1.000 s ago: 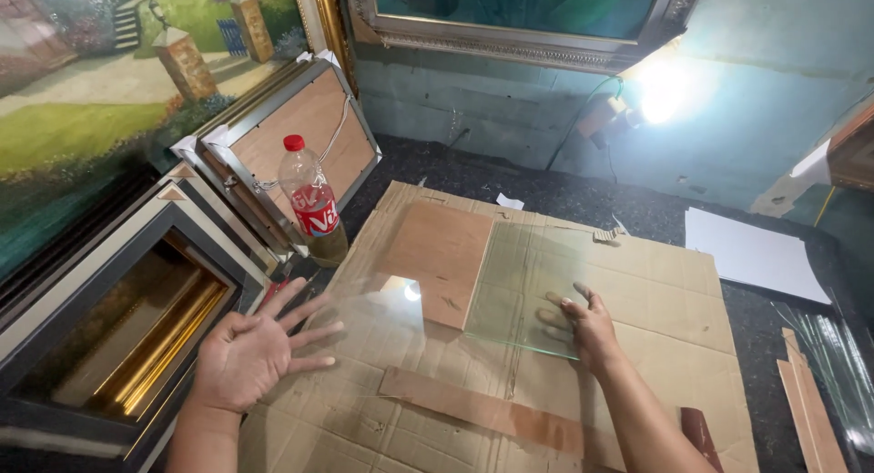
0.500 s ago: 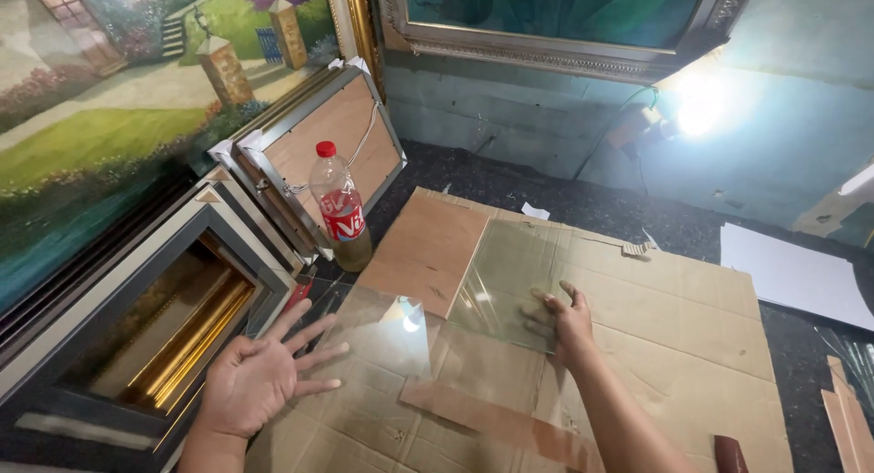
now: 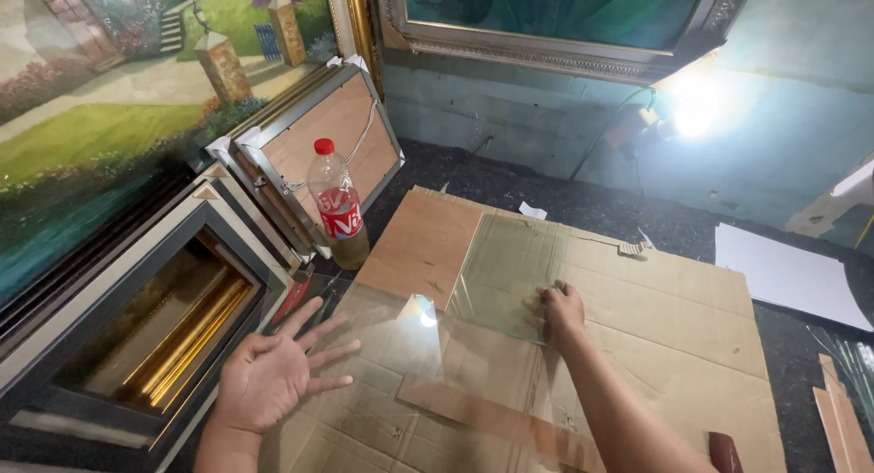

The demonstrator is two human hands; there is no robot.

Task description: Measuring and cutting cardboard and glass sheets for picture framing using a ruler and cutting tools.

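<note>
A clear rectangular glass pane [image 3: 510, 277] lies flat on a brown corrugated cardboard sheet [image 3: 674, 336] spread over the dark speckled worktop [image 3: 564, 204]. A second, larger clear glass sheet [image 3: 382, 345] lies lower and to the left, its upper right part appearing to meet or pass under the first pane; which one lies on top cannot be told.

The right hand [image 3: 563, 311] presses down on the lower right corner of the smaller pane, fingers curled together over the edge, not clamped around it. The left hand [image 3: 273, 377] hangs palm up, fingers spread wide, holding nothing, beside the left edge of the larger sheet.

A thin brown plywood backing board [image 3: 423, 245] lies under the panes' upper left. A clear plastic bottle with a red cap and red label [image 3: 339, 204] stands upright just beside the board. Grey and gold picture frames [image 3: 164, 300] lean stacked at the left, before a large landscape painting [image 3: 118, 100]. A white paper sheet [image 3: 787, 273] lies at the right.

Risks, as judged: bare fingers on raw glass edges could be cut if a pane slides. Uneven pressure at one corner could crack it over the cardboard's folds. A knocked bottle could topple onto the glass.
</note>
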